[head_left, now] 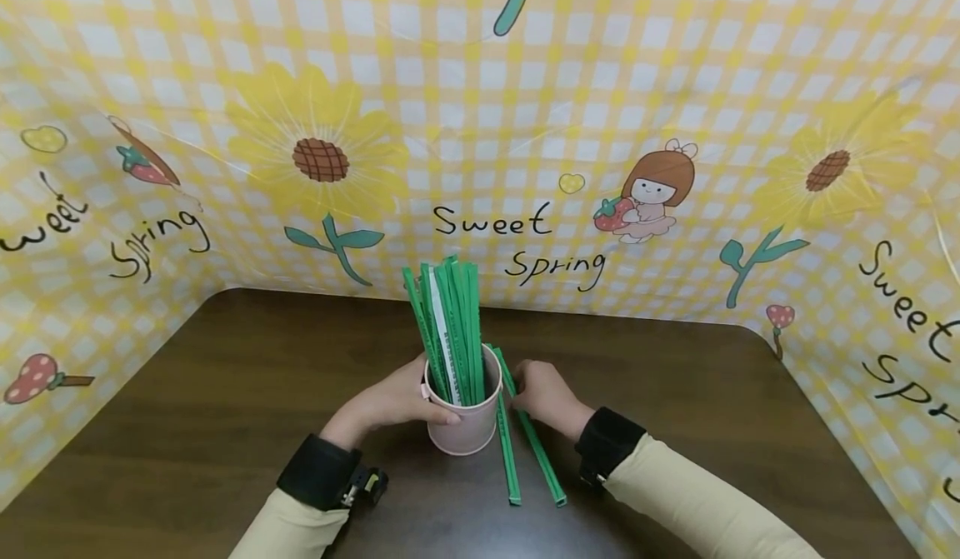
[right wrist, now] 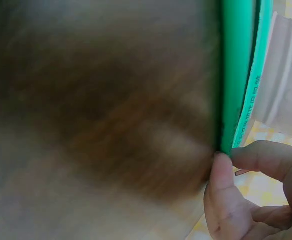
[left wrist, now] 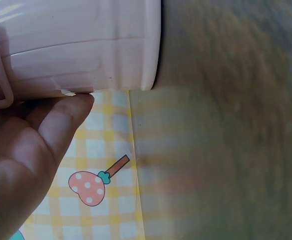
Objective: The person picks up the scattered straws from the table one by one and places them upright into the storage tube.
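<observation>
The pink cup [head_left: 465, 413], packed with green sealing sticks [head_left: 448, 326], is gripped by the left hand [head_left: 397, 396] at table centre. At its 3 o'clock, two loose sticks [head_left: 525, 446] are pinched at their far ends by the right hand [head_left: 543, 392]. They look light, stiff and slippery; an end pinch is judged adequate.

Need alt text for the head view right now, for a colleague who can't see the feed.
A person's left hand grips a pink cup packed with upright green sticks on a dark wooden table. The right hand pinches the far ends of two green sticks lying flat beside the cup. A yellow checked "Sweet Spring" backdrop surrounds the table.
</observation>
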Action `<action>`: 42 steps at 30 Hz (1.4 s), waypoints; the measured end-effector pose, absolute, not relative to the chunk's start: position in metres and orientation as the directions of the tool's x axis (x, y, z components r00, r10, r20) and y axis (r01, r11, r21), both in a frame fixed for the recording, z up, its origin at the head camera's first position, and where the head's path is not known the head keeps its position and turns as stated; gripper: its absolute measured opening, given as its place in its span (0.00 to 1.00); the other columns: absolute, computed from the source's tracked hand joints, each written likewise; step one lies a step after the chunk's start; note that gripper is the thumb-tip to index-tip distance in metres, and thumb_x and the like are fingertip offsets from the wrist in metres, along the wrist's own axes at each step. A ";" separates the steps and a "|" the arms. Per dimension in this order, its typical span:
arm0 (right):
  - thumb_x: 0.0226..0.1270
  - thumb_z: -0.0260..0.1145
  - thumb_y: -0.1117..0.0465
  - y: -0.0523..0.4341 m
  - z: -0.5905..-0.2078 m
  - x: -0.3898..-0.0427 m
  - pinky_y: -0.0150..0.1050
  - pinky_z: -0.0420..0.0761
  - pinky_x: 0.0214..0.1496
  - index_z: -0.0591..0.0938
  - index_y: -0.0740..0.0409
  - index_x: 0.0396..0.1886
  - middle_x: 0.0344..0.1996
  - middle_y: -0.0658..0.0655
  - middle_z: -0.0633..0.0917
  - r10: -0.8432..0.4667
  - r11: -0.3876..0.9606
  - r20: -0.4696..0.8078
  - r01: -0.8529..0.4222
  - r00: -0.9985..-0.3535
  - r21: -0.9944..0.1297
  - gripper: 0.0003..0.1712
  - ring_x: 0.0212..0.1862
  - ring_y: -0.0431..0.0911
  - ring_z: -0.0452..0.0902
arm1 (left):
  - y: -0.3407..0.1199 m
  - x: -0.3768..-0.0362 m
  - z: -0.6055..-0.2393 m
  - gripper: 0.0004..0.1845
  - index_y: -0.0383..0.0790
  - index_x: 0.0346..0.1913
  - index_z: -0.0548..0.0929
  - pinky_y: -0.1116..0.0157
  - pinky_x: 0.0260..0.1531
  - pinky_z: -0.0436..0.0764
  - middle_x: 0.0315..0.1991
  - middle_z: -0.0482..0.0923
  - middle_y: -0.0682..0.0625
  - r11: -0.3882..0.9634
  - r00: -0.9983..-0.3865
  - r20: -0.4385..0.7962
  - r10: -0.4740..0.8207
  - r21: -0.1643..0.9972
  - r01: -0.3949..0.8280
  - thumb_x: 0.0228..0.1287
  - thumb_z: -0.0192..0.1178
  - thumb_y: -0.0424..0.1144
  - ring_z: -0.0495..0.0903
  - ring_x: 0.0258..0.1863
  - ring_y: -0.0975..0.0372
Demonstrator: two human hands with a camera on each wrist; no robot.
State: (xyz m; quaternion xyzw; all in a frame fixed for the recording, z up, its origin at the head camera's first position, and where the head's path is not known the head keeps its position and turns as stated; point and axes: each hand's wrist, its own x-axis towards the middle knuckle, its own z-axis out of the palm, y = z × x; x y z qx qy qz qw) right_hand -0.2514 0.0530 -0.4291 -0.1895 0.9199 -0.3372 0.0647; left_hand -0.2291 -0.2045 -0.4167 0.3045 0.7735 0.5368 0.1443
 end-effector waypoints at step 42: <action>0.69 0.65 0.72 0.064 -0.374 -0.262 0.45 0.83 0.48 0.77 0.72 0.62 0.45 0.68 0.84 -0.118 0.504 0.492 -0.479 -0.862 -0.719 0.22 0.45 0.59 0.83 | -0.205 -0.229 -0.415 0.56 0.33 0.77 0.52 0.55 0.65 0.72 0.71 0.67 0.35 0.253 -0.789 0.080 0.609 0.923 0.289 0.55 0.78 0.44 0.70 0.67 0.49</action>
